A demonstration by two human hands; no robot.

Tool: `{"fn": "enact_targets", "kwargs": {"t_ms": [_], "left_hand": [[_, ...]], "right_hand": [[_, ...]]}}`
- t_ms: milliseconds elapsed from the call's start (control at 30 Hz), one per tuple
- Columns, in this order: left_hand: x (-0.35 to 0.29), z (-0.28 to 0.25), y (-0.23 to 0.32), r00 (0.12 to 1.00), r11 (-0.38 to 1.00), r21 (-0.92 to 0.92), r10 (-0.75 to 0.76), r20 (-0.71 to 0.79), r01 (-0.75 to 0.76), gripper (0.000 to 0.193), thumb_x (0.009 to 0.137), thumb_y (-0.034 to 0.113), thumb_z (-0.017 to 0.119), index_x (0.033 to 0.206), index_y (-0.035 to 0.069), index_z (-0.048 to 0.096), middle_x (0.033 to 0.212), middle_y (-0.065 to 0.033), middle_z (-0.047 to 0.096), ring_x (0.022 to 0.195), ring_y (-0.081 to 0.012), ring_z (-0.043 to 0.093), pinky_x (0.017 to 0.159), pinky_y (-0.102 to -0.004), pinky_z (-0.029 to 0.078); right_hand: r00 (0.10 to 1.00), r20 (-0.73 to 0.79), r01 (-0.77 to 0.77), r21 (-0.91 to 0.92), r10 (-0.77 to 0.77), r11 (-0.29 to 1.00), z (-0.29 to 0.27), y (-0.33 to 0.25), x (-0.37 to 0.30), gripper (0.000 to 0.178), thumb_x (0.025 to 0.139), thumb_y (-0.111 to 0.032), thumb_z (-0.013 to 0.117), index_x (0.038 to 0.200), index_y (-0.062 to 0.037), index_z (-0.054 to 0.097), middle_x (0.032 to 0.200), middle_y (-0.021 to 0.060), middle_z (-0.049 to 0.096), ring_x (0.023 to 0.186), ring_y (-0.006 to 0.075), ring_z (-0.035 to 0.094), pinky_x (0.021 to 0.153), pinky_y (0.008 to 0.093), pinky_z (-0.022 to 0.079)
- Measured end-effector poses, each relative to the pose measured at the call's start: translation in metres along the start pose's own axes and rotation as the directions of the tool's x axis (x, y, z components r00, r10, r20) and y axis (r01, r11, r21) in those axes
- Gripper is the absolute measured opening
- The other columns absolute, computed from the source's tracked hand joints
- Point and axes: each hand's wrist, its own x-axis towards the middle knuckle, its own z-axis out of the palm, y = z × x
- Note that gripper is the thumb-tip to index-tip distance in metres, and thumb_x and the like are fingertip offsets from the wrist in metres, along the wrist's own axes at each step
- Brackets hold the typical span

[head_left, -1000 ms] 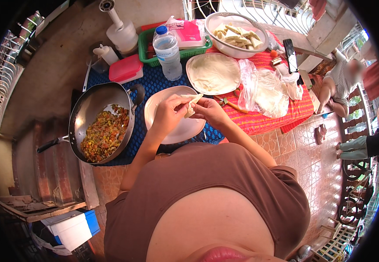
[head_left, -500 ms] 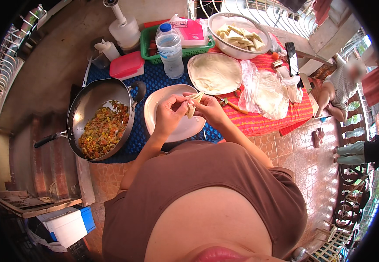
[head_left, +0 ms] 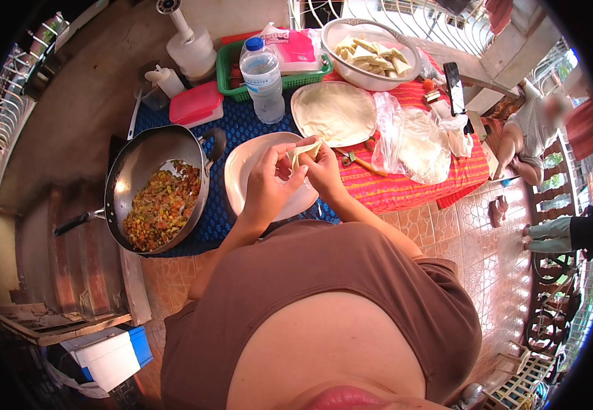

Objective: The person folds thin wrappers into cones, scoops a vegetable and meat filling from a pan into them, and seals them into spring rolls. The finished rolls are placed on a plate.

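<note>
Over a pale plate point(head_left: 237, 176), both hands pinch a small folded dough wrapper point(head_left: 302, 154). My left hand point(head_left: 272, 179) grips its left side, thumb and fingers bent around it. On the other side, my right hand point(head_left: 325, 176) holds it with closed fingers. Whether filling lies inside the wrapper cannot be seen. To the left, a deep pan point(head_left: 125, 154) contains a chopped vegetable mixture point(head_left: 163, 205). Beyond my right hand, round flat dough sheets point(head_left: 334, 113) rest in a stack. Folded triangular pastries point(head_left: 375, 58) fill a large bowl point(head_left: 409, 78) at the back.
A water bottle point(head_left: 263, 85) stands before a green basket point(head_left: 228, 85). Left of it are a pink-lidded container point(head_left: 197, 102) and a white pump jar point(head_left: 192, 51). Plastic-wrapped dough point(head_left: 423, 147), a yellow-handled tool point(head_left: 370, 167) and a phone point(head_left: 454, 89) occupy the right. People point(head_left: 535, 137) are farther right.
My hands have turned the wrapper, and it now sits slightly higher between my fingers. The left hand has moved a little right, its fingers reaching over the wrapper's top.
</note>
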Motion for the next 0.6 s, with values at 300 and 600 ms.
{"fn": "enact_targets", "kwargs": {"t_ms": [300, 600], "left_hand": [[0.002, -0.01, -0.009, 0.964, 0.922, -0.289, -0.266, 0.006, 0.256, 0.011, 0.087, 0.008, 0.065, 0.092, -0.001, 0.063, 0.077, -0.0041, 0.065, 0.063, -0.0075, 0.061, 0.059, -0.0193, 0.05], [0.0, -0.013, 0.001, 0.976, 0.907, -0.365, -0.214, 0.037, 0.212, 0.008, 0.087, 0.008, 0.065, 0.089, -0.001, 0.064, 0.074, -0.0019, 0.063, 0.064, -0.0054, 0.057, 0.059, -0.0192, 0.047]], "right_hand": [[0.9, 0.334, -0.392, 0.337, 0.28, 0.856, -0.004, -0.036, -0.004, 0.049, 0.09, -0.013, 0.06, 0.134, -0.0049, 0.041, 0.109, 0.0046, 0.059, 0.086, 0.0124, 0.062, 0.067, 0.0233, 0.051], [0.929, 0.313, -0.309, 0.363, 0.198, 0.879, -0.006, -0.028, -0.003, 0.045, 0.084, -0.006, 0.067, 0.125, -0.0045, 0.048, 0.102, 0.0025, 0.059, 0.087, 0.0103, 0.058, 0.069, 0.0238, 0.048]]}}
